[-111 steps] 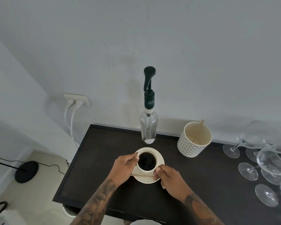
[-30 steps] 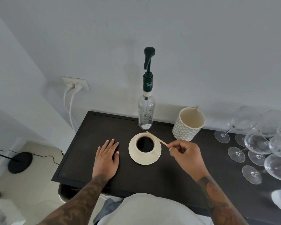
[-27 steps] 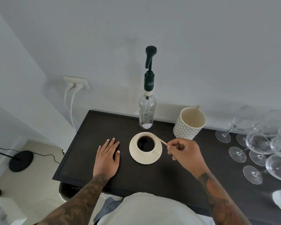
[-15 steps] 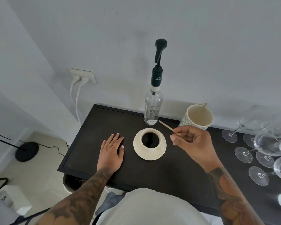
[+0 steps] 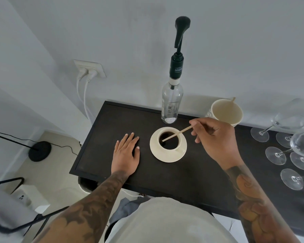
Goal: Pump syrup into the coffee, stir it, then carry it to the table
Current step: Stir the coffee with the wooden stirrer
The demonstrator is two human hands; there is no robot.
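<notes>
A cream cup of black coffee (image 5: 168, 143) sits on its cream saucer (image 5: 180, 155) in the middle of the dark table (image 5: 182, 176). My right hand (image 5: 215, 137) pinches a thin wooden stir stick (image 5: 176, 134), whose lower tip dips into the coffee. My left hand (image 5: 125, 153) lies flat and open on the table, just left of the saucer and apart from it. Behind the cup, against the wall, stands the clear syrup bottle (image 5: 171, 104) with its dark green pump head (image 5: 180, 30).
A patterned cream holder (image 5: 225, 111) with one stick in it stands at the back right. Several upturned wine glasses (image 5: 288, 146) crowd the table's right end. White plugs and cables (image 5: 85, 79) hang on the wall at left; a black lamp base (image 5: 39, 151) sits on the floor.
My right hand lifted the stick up beside the bottle, then lowered its tip into the coffee. My left hand has stayed flat on the table.
</notes>
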